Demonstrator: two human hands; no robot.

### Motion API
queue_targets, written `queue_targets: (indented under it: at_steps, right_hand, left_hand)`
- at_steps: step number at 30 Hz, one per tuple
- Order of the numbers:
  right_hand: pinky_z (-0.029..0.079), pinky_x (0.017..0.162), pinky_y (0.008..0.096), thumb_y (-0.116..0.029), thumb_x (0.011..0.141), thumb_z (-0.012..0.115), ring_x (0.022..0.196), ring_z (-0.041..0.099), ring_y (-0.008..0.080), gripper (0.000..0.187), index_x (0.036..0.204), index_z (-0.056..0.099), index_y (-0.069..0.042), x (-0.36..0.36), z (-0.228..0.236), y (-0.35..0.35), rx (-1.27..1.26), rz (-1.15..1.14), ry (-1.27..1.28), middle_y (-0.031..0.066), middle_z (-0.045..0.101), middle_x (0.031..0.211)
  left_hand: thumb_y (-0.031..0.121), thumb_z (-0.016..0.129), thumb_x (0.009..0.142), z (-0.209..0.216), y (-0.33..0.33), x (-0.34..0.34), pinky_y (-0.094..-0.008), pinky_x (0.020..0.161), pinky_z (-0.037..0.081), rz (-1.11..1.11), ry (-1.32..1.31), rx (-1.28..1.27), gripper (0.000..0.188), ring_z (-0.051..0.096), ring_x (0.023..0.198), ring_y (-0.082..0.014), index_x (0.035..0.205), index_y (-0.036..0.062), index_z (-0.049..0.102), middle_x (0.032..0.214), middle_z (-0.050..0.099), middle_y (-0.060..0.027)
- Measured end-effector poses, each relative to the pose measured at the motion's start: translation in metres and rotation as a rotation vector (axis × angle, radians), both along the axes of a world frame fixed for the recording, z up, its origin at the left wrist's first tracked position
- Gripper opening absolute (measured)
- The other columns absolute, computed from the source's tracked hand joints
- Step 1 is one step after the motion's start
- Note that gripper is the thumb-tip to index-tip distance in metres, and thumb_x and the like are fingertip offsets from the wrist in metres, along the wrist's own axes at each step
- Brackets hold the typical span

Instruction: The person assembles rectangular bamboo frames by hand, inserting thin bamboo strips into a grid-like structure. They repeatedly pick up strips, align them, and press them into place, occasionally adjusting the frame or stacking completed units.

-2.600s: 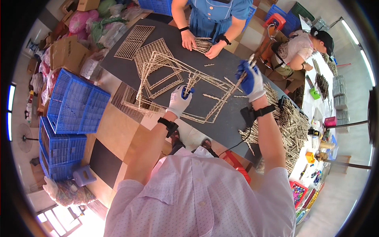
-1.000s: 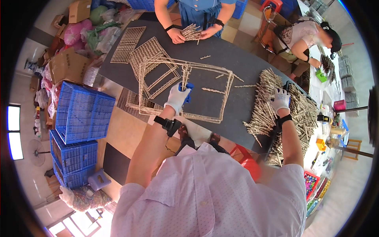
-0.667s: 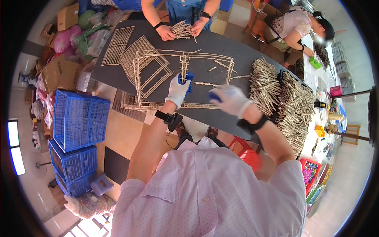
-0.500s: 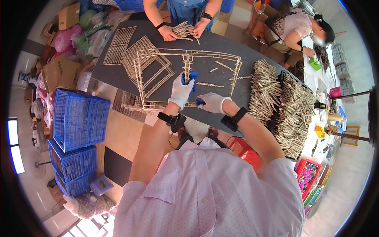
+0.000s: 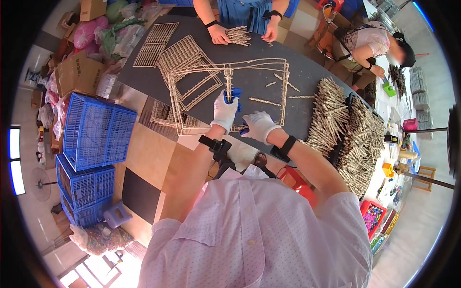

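A large beige rectangular frame, with rods that look like twisted twigs, stands over the dark table in front of me. My left hand, in a white glove with blue fingers, is closed around the central bar of this frame. At the frame's near edge, my right hand curls its gloved fingers round the rod; its fingertips are partly hidden. Short twisted sticks, one of them this stick, lie loose on the table just beyond my hands.
Finished-looking lattice panels overlap at the table's left. Heaps of twisted sticks fill trays at the right. Across the table a person's hand holds a stick bundle; another person works far right. Blue crates stand on the left.
The view has shifted slightly, and the frame's outline is tilted a little differently. The person opposite has drawn one hand farther from the bundle. Both my hands keep their places on the frame.
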State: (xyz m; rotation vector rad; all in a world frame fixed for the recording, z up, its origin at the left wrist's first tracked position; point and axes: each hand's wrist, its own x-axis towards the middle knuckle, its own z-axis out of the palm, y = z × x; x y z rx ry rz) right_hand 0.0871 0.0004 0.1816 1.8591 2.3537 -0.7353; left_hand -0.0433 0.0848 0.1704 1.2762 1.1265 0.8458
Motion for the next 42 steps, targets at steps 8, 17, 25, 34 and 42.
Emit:
queue_targets:
  at_steps: [8,17,25,34,42]
  right_hand:
    - [0.042,0.095,0.0448,-0.044,0.088,0.057,0.111,0.056,0.0306,0.044,0.113,0.062,-0.008,0.012,0.000,-0.004,0.002,0.160,0.090,0.0134,0.066,0.108]
    - [0.043,0.093,0.0445,-0.028,0.084,0.061,0.106,0.057,0.0308,0.029,0.109,0.062,-0.011,0.016,0.012,-0.017,0.390,-0.106,0.391,0.0131,0.064,0.103]
    - [0.040,0.094,0.0433,-0.034,0.077,0.068,0.107,0.055,0.0271,0.037,0.110,0.064,-0.016,0.110,0.039,-0.082,0.645,-0.361,0.128,0.0063,0.064,0.106]
    - [0.041,0.092,0.0480,-0.030,0.078,0.066,0.113,0.051,0.0282,0.032,0.106,0.064,-0.016,0.279,-0.043,-0.132,0.356,-0.660,-0.542,0.0078,0.059,0.118]
    - [0.035,0.100,0.0514,-0.030,0.084,0.064,0.119,0.046,0.0320,0.044,0.121,0.054,-0.010,0.155,-0.059,-0.060,0.542,-0.401,-0.230,0.0104,0.051,0.127]
  left_hand:
    - [-0.002,0.057,0.087,-0.003,-0.005,-0.004,-0.0250,0.053,0.049,-0.098,-0.112,-0.056,0.019,0.056,0.059,-0.0081,0.106,0.0010,0.061,0.088,0.066,-0.0038]
    - [0.003,0.061,0.087,-0.027,-0.004,-0.001,-0.0260,0.059,0.049,-0.001,0.087,0.035,0.018,0.058,0.066,-0.0089,0.105,0.0043,0.065,0.084,0.065,-0.0009]
    - [0.001,0.059,0.088,-0.044,0.012,-0.070,-0.0230,0.043,0.039,0.096,0.114,-0.247,0.020,0.046,0.048,-0.0085,0.107,0.0047,0.063,0.081,0.061,-0.0021]
    - [0.010,0.070,0.084,-0.033,-0.011,-0.126,-0.0232,0.045,0.047,0.284,0.111,-0.253,0.023,0.053,0.052,-0.0097,0.099,0.0076,0.053,0.074,0.056,-0.0012]
    - [0.010,0.064,0.087,-0.070,-0.060,-0.233,-0.0281,0.049,0.049,0.841,-0.029,-0.352,0.016,0.057,0.054,-0.0161,0.102,0.0052,0.058,0.078,0.062,-0.0054]
